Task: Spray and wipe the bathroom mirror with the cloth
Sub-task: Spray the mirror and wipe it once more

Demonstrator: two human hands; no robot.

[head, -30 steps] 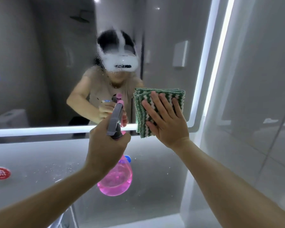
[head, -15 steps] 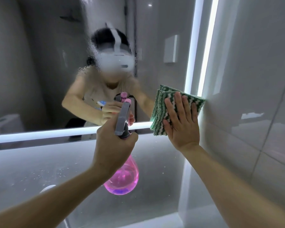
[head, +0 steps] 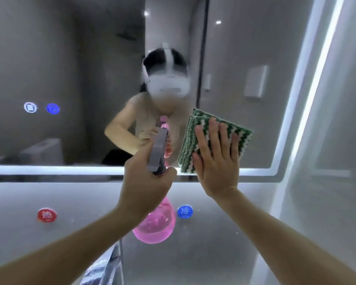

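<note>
The bathroom mirror (head: 70, 58) fills the upper view, edged by a lit strip along its bottom and right side. My right hand (head: 215, 161) presses a folded green-and-white striped cloth (head: 242, 136) flat against the mirror's lower right area, fingers straight. My left hand (head: 146, 190) grips a pink spray bottle (head: 155, 225) by its neck, with the grey trigger head (head: 158, 151) pointing up toward the glass, just left of the cloth.
Below the mirror is a grey wall panel (head: 49, 243) with a red hot-water sticker (head: 46, 215) and a blue cold-water sticker (head: 185, 211). Two touch buttons (head: 41, 108) glow on the mirror's left. A chrome tap (head: 109, 264) shows at the bottom. A tiled wall (head: 337, 140) stands right.
My right hand slid the cloth right toward the mirror's edge, then back left to beside the bottle. My left hand has kept hold of the bottle. The view shifted.
</note>
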